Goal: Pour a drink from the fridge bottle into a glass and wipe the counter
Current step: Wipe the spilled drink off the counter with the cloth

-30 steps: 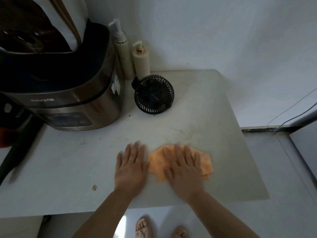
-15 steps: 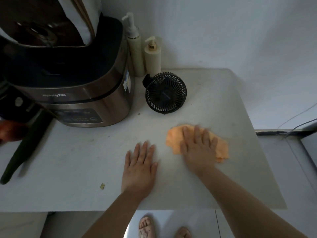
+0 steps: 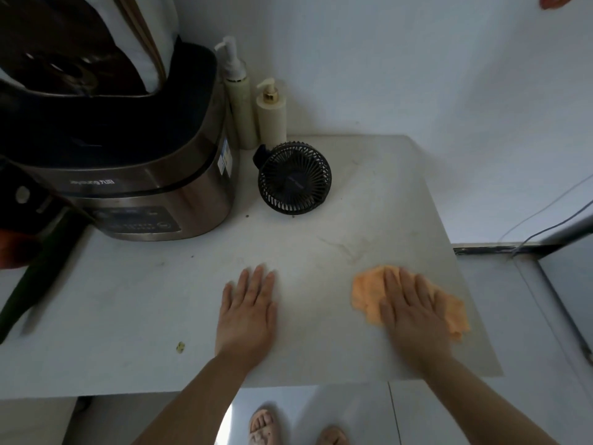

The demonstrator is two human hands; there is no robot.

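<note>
At nine o'clock on the pale surface (image 3: 128, 309), a steel cooker (image 3: 128, 175) stands against the wall, with a dark green object (image 3: 35, 281), too cut off to name, lying beside it at the frame's left edge. Just right of the cooker, at about eleven o'clock, two pump bottles (image 3: 253, 107) stand side by side, and a small black fan (image 3: 294, 178) leans in front of them. A small crumb (image 3: 180, 347) lies at seven o'clock, near the front edge.

Toward six o'clock the left hand (image 3: 247, 313) rests flat, palm down, bare, its fingers (image 3: 253, 284) extended and close together, holding nothing. Well apart from it, at four o'clock near the right edge, the right hand (image 3: 414, 313) presses flat on an orange cloth (image 3: 369, 293), fingers (image 3: 407, 284) slightly spread over the crumpled fabric rather than pinching it.

No bottle or glass is in view, so whether the pouring is done cannot be told. The step in hand looks like wiping. Faint streaks (image 3: 346, 248) show at the middle, and the crumb lies to the left; the next stroke probably calls for sweeping the cloth leftward across the middle under steady pressure, keeping clear of the fan.
</note>
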